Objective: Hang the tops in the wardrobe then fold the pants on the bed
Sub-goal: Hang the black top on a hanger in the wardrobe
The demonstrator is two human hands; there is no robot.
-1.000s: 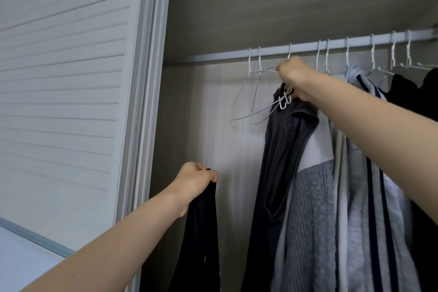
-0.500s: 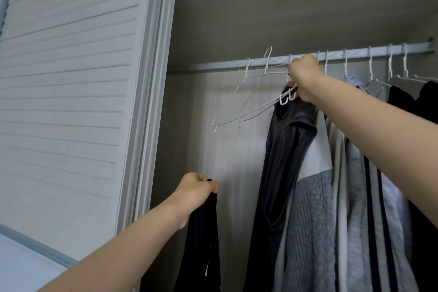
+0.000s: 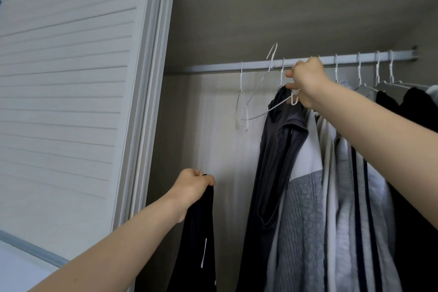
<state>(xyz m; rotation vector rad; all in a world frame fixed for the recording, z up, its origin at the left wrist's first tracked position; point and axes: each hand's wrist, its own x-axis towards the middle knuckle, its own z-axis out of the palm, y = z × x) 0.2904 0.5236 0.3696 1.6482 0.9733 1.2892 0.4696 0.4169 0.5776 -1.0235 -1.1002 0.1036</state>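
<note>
My left hand (image 3: 193, 188) grips the top of a black top (image 3: 198, 244) that hangs straight down at the wardrobe's lower left. My right hand (image 3: 307, 84) is up at the silver rail (image 3: 213, 67) and pinches one end of an empty white wire hanger (image 3: 263, 83). That hanger is tilted, its hook lifted above the rail. A second empty white hanger (image 3: 239, 102) hangs from the rail just to its left. A dark grey top (image 3: 275, 161) hangs below my right hand.
Several tops in grey, white and striped fabric (image 3: 336, 208) crowd the rail's right half, with black garments (image 3: 414, 106) at the far right. A white slatted sliding door (image 3: 71, 102) stands to the left. Bare rail runs between the door and the hangers.
My right hand has lifted the white hanger, tipping it so its hook rose off the rail. My left hand keeps the black top in the same place.
</note>
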